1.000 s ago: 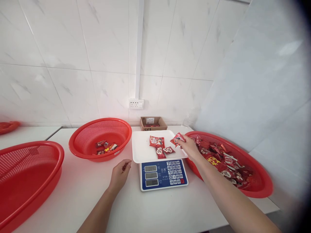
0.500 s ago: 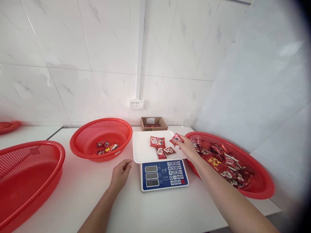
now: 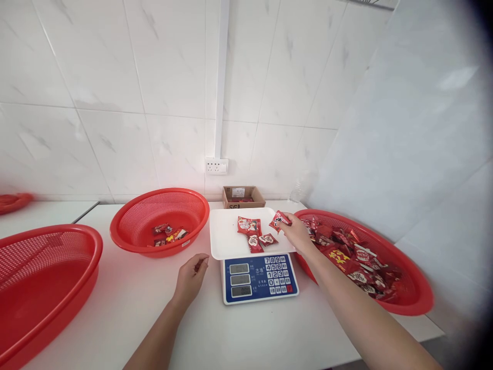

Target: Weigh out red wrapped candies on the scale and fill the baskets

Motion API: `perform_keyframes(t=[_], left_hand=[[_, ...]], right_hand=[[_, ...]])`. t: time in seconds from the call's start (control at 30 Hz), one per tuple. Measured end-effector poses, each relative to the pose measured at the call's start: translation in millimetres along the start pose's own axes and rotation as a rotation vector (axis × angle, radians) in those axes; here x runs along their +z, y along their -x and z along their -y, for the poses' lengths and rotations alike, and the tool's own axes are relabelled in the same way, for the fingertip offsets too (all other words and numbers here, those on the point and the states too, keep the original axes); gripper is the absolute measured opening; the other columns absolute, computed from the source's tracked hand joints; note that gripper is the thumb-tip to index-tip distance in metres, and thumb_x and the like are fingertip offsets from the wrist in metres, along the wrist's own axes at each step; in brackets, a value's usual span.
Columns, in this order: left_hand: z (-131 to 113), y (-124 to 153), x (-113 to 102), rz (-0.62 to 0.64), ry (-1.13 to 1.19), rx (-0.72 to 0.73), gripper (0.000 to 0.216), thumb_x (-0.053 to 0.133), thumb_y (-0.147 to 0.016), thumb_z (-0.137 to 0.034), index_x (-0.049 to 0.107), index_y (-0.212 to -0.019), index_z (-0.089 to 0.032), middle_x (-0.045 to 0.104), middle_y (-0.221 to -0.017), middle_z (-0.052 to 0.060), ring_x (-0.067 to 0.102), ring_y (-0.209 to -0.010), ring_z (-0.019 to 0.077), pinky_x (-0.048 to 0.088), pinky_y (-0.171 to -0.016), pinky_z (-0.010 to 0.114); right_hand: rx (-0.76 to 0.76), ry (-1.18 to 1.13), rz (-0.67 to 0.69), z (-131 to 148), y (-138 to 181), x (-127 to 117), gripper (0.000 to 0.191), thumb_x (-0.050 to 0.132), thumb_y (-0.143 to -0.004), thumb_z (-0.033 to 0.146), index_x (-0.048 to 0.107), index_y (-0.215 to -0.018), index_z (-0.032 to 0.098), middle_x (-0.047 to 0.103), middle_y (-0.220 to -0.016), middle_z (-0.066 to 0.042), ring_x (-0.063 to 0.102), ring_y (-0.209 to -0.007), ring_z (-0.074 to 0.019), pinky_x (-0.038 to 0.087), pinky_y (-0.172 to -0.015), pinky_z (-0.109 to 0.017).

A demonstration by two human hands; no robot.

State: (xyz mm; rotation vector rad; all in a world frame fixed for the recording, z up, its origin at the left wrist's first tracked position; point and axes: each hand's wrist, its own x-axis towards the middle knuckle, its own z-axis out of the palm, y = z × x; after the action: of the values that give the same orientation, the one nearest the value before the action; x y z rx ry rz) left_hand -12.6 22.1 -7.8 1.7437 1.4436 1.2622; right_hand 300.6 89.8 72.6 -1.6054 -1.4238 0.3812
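My right hand (image 3: 297, 234) pinches a red candy packet (image 3: 279, 220) over the right edge of the white scale tray (image 3: 228, 237). Three more red packets (image 3: 254, 232) lie on that tray. The scale (image 3: 259, 277) has a blue keypad front with three displays. My left hand (image 3: 190, 277) rests on the white table (image 3: 127, 303) just left of the scale, fingers loosely curled, with nothing visible in them. The big red basket (image 3: 418, 294) to the right holds several red candy packets (image 3: 352, 257).
A round red mesh basket (image 3: 127, 221) with a few candies stands left of the scale. A large red basket (image 3: 46, 288) fills the near left. A small cardboard box (image 3: 242, 196) and a wall socket (image 3: 216, 165) sit behind the scale. White tiled walls close in behind and right.
My right hand has carried the packet slightly left, further over the tray. The left hand has stayed where it was.
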Motion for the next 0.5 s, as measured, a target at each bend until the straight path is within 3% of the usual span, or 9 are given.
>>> perform_keyframes(t=[0.13, 0.27, 0.33, 0.4, 0.5], left_hand=[[-0.5, 0.1, -0.7, 0.002, -0.008, -0.005, 0.028, 0.045, -0.081, -0.042, 0.062, -0.087, -0.02, 0.064, -0.072, 0.001, 0.06, -0.063, 0.0149, 0.049, -0.06, 0.025], [-1.4, 0.1, -1.2, 0.003, -0.006, -0.02, 0.028, 0.045, -0.081, -0.042, 0.062, -0.087, -0.02, 0.064, -0.071, 0.001, 0.06, -0.063, 0.0151, 0.049, -0.059, 0.026], [-2.0, 0.0, -0.8, 0.005, -0.001, -0.024, 0.028, 0.045, -0.08, -0.042, 0.062, -0.087, -0.02, 0.065, -0.072, 0.002, 0.06, -0.063, 0.0152, 0.049, -0.059, 0.025], [-2.4, -0.1, -0.1, 0.003, 0.003, -0.023, 0.028, 0.044, -0.08, -0.042, 0.062, -0.087, -0.02, 0.065, -0.073, 0.002, 0.06, -0.064, 0.0152, 0.049, -0.06, 0.025], [-2.4, 0.1, 0.9, -0.001, 0.002, -0.014, 0.028, 0.044, -0.081, -0.041, 0.062, -0.086, -0.02, 0.065, -0.073, 0.001, 0.06, -0.064, 0.0149, 0.049, -0.061, 0.025]], right_hand=[[-0.126, 0.202, -0.01, 0.3, -1.3, 7.8, 0.035, 0.052, -0.074, 0.025, 0.062, -0.106, 0.016, 0.062, -0.104, -0.009, 0.057, -0.097, -0.0216, 0.043, -0.086, -0.035], [-0.209, 0.236, 0.238, 4.0, 5.7, 19.1, 0.042, 0.054, -0.078, 0.034, 0.057, -0.118, 0.019, 0.057, -0.116, -0.01, 0.057, -0.099, -0.0201, 0.044, -0.089, -0.034], [-0.227, 0.221, 0.267, 6.3, 10.3, 22.4, 0.043, 0.049, -0.082, 0.038, 0.055, -0.121, 0.02, 0.055, -0.121, -0.01, 0.054, -0.108, -0.0205, 0.042, -0.093, -0.034], [-0.249, 0.221, 0.292, 7.8, 15.4, 23.9, 0.046, 0.045, -0.084, 0.04, 0.051, -0.126, 0.02, 0.051, -0.127, -0.01, 0.048, -0.117, -0.0209, 0.037, -0.099, -0.036], [-0.254, 0.288, 0.44, 8.3, 24.0, 26.4, 0.061, 0.044, -0.084, 0.047, 0.038, -0.137, 0.019, 0.037, -0.141, -0.011, 0.031, -0.131, -0.0223, 0.026, -0.107, -0.037]])
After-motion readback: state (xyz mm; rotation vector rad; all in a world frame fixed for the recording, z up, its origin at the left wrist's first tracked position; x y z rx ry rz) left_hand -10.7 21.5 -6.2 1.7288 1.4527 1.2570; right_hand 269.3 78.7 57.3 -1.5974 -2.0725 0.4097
